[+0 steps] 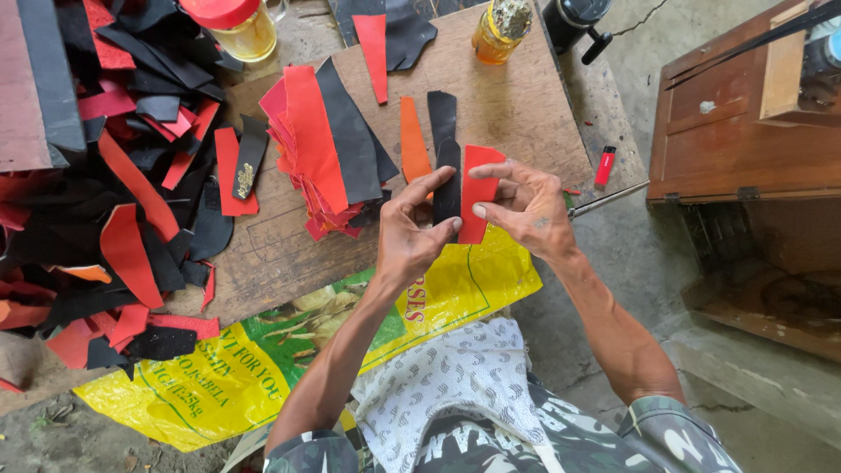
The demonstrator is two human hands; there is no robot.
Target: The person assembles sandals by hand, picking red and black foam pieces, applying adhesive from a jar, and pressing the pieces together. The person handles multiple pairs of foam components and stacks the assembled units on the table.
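A black strip (448,180) and a red piece (478,201) are being held side by side, edges touching, just above the front edge of the bench (517,105), approx mid-frame. The black strip is pinched by the left hand (410,232), thumb at the lower end and fingers curled behind it. The red piece is pinched by the right hand (530,206), thumb pressed on its lower left edge, index finger laid across the top. Just behind the hands an orange strip (413,140) and another black strip (441,114) are laid flat on the bench, w/ a fanned stack of red and black cutouts (320,149) right beside them on the left. Further left, a big loose pile of red and black scraps (131,175) is spread over the bench. Two jars of yellowish liquid are seen at the back: one w/ a red lid (238,24), one w/ a crusty top (501,31). A red lighter (605,165) is lying on the floor to the right, near a wooden box (745,114). A yellow-green printed sack (263,350) is spread under the bench edge, over the lap.
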